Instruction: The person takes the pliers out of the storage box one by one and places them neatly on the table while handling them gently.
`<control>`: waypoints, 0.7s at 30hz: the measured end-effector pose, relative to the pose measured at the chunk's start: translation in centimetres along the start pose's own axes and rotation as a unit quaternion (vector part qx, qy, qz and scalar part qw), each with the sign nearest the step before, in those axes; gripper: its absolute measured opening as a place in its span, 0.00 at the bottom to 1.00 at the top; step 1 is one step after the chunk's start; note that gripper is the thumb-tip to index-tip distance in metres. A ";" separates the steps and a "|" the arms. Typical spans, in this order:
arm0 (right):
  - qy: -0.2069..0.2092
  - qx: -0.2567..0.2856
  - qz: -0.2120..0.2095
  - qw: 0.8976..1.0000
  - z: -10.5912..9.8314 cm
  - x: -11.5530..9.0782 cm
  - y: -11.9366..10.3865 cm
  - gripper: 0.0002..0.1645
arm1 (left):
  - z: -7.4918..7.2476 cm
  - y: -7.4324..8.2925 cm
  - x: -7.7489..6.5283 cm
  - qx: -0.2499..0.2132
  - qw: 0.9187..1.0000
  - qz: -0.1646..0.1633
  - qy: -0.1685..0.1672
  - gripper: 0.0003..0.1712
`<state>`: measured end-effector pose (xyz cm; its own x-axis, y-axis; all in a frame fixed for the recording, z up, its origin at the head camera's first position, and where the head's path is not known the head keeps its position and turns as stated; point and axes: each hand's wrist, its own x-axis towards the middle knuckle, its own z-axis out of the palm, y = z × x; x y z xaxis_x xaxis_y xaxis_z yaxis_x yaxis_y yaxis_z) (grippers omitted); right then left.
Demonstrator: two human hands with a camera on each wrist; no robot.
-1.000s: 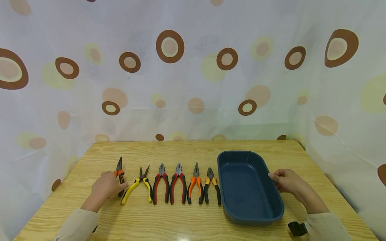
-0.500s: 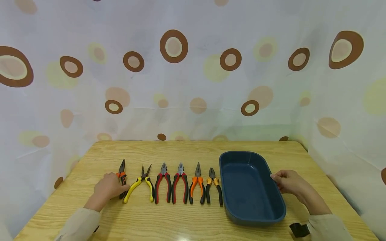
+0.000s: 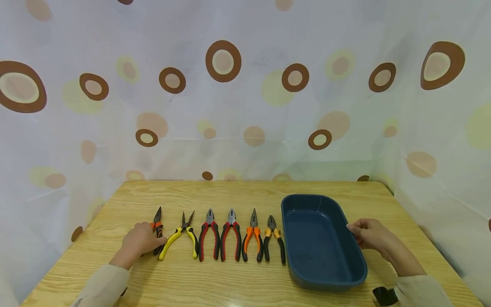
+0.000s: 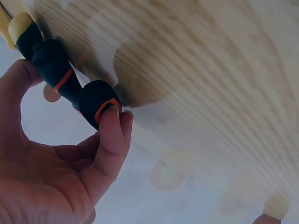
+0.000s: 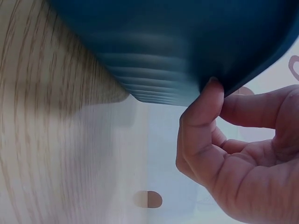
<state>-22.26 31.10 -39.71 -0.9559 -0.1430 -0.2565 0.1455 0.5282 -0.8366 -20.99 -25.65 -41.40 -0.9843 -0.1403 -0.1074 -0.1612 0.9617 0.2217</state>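
At the left end of a row of pliers, my left hand point(image 3: 140, 241) grips the long-nose pliers point(image 3: 158, 214) with orange and black handles. In the left wrist view, thumb and fingertips press from opposite sides on their dark handles point(image 4: 56, 70); the jaws are out of sight there. Just right of that hand lie yellow-handled long-nose pliers point(image 3: 168, 244), spread wide. My right hand point(image 3: 370, 235) pinches the right rim of a deep blue tray point(image 3: 320, 251) between thumb and fingers. The right wrist view shows the fingers bent against the tray's ribbed outer wall point(image 5: 154, 77).
Between the yellow pliers and the tray lie two red-and-black combination pliers point(image 3: 203, 243), orange long-nose pliers point(image 3: 248, 241) and smaller pliers with yellow-orange and black handles point(image 3: 281, 247). The wooden table point(image 3: 215, 283) meets a patterned curtain point(image 3: 238, 102) at the back and sides.
The head view has shifted slightly, so everything appears a little further right. Both hands keep their holds, on the orange-and-black pliers and on the tray rim.
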 end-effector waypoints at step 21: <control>0.005 -0.016 0.000 1.000 0.3 -0.4 -0.4 0.20 | 0.1 -0.4 0.3 -0.012 0.999 -0.009 -0.030 0.29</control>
<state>-21.89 30.66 -39.40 -0.9585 -0.1346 -0.2513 0.1371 0.5550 -0.8204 -21.24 -26.10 -41.58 -0.9751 -0.1421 -0.1700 -0.1811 0.9532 0.2419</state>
